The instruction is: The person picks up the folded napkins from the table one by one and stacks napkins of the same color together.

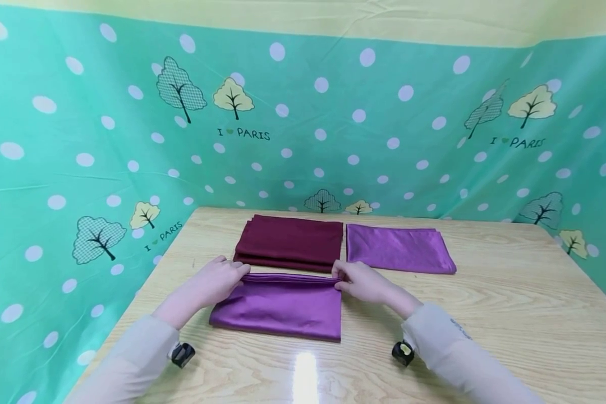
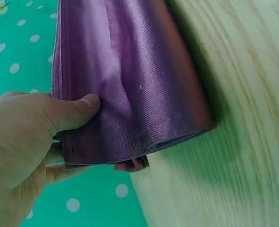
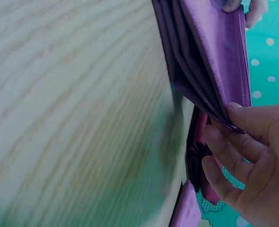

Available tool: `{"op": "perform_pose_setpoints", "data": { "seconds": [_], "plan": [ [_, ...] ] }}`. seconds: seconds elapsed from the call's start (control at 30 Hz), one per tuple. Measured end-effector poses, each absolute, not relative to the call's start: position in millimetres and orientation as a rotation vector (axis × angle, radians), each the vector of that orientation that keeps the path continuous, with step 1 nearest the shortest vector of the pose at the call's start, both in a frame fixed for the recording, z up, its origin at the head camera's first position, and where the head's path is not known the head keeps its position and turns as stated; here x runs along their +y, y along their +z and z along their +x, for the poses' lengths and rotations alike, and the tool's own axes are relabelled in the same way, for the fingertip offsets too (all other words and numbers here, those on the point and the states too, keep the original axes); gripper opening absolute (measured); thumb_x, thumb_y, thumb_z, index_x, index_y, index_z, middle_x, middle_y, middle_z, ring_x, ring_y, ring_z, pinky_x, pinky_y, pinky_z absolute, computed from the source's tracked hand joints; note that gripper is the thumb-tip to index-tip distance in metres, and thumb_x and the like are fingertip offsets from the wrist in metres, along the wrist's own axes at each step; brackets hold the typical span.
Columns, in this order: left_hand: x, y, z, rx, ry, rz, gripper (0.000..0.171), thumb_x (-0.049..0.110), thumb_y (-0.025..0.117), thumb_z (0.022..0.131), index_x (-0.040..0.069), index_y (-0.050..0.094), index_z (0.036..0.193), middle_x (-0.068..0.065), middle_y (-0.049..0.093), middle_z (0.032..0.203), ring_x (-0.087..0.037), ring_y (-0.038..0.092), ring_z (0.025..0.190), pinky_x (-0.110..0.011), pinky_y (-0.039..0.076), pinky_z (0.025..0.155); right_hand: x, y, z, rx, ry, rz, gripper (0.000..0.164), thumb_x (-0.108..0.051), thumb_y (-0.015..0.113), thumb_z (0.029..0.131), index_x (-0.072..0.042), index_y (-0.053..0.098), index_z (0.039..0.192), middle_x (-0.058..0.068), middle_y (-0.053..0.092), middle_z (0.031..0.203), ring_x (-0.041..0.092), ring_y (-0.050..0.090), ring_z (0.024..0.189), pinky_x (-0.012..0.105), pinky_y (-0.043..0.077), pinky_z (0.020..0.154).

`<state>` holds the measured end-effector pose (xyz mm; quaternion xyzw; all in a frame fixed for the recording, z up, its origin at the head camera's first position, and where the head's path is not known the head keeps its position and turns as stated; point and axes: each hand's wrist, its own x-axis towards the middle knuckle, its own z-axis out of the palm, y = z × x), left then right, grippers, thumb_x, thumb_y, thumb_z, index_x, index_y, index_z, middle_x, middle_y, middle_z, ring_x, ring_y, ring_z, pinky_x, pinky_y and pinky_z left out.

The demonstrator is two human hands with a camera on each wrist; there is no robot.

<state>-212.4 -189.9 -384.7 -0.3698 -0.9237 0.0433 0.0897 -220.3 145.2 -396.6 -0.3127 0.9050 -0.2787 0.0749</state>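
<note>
A folded purple satin cloth lies near the middle of the table, its far edge raised between both hands. At its far left corner my left hand pinches the layers; in the left wrist view the thumb presses on top with fingers beneath. My right hand pinches the far right corner between thumb and fingers. The right wrist view shows several stacked layers of the cloth fanning slightly apart at that end.
Just beyond the held cloth lies a folded dark red cloth. Beside it on the right is another folded purple cloth. All rest on a wood-grain table, with a green polka-dot curtain behind and at the sides.
</note>
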Motion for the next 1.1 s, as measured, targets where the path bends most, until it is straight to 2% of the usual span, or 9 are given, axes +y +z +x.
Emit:
{"op": "perform_pose_setpoints", "data": {
  "seconds": [0.13,0.3,0.4,0.6,0.8,1.1],
  "plan": [
    [-185,-383,-212,-2.747,0.123,-1.104,0.017,0.016,0.070,0.078,0.011,0.055,0.085,-0.003,0.062,0.080,-0.021,0.062,0.074,-0.042,0.046,0.073,156,-393,-220,2.725,-0.846,-0.942,0.008,-0.009,0.059,0.086,-0.013,0.056,0.092,-0.006,0.060,0.081,0.006,0.053,0.072,0.024,0.046,0.066],
    [-180,-384,-214,-2.745,0.086,-1.115,0.016,0.016,0.068,0.080,0.010,0.055,0.087,-0.005,0.064,0.084,-0.023,0.063,0.080,-0.047,0.046,0.081,166,-390,-219,2.763,-0.841,-0.935,0.020,-0.009,0.059,0.086,-0.007,0.064,0.105,0.002,0.066,0.094,0.010,0.057,0.080,0.030,0.048,0.074],
    [-178,-385,-215,-2.743,0.064,-1.129,0.017,0.016,0.068,0.080,0.009,0.056,0.089,-0.006,0.064,0.086,-0.025,0.063,0.082,-0.050,0.045,0.084,171,-389,-218,2.779,-0.832,-0.947,0.023,-0.009,0.059,0.086,-0.005,0.064,0.107,0.005,0.067,0.099,0.013,0.059,0.084,0.033,0.048,0.077],
    [-173,-384,-217,-2.712,0.056,-1.137,0.018,0.018,0.068,0.080,0.010,0.056,0.090,-0.003,0.064,0.086,-0.021,0.063,0.081,-0.043,0.046,0.080,183,-389,-218,2.801,-0.855,-0.892,0.021,-0.008,0.058,0.086,-0.005,0.064,0.106,0.004,0.066,0.096,0.009,0.057,0.078,0.027,0.048,0.070],
    [-161,-380,-220,-2.716,0.011,-1.150,0.016,0.022,0.066,0.082,0.012,0.058,0.092,0.001,0.063,0.084,-0.016,0.061,0.078,-0.035,0.044,0.070,196,-385,-219,2.808,-0.878,-0.834,0.019,-0.007,0.058,0.086,-0.006,0.064,0.104,-0.003,0.062,0.082,0.006,0.052,0.068,0.024,0.045,0.063],
    [-144,-379,-224,-2.731,-0.074,-1.166,0.015,0.022,0.064,0.084,0.014,0.058,0.095,0.003,0.063,0.089,-0.014,0.061,0.081,-0.035,0.044,0.074,216,-382,-218,2.841,-0.886,-0.764,0.015,-0.007,0.057,0.086,-0.007,0.064,0.099,-0.005,0.060,0.078,0.007,0.052,0.068,0.023,0.045,0.062]
  ]
}}
